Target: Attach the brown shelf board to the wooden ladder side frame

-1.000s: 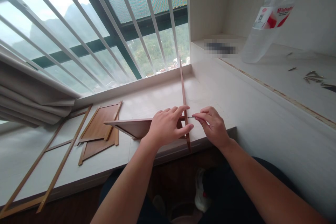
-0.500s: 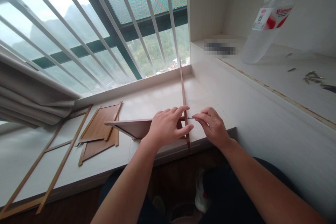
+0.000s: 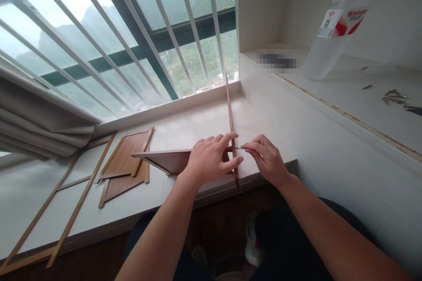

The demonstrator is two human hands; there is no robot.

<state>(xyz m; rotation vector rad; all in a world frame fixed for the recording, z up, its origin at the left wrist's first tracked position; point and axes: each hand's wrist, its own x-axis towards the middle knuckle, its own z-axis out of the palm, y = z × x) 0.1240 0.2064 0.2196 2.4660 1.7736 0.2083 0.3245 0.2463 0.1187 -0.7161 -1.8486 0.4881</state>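
Observation:
My left hand (image 3: 212,158) grips a brown wooden panel (image 3: 168,160) where it meets a long narrow wooden strip (image 3: 230,109). Its thumb and forefinger reach past the strip on either side of the joint. The palm hides part of the panel. My right hand (image 3: 265,158) pinches a thin metal screw (image 3: 240,147) between thumb and fingertips. The screw's end points left at the strip's outer face, level with the panel's upper edge. Whether it has entered the wood cannot be seen.
Two wooden panels (image 3: 127,149) lie overlapped on the white sill (image 3: 187,125), beside a ladder-like wooden frame (image 3: 77,202). On the right shelf (image 3: 356,109) stand a plastic bottle (image 3: 329,48) and several loose screws (image 3: 394,95). A grey curtain (image 3: 42,116) hangs left; white bars (image 3: 165,22) cover the window.

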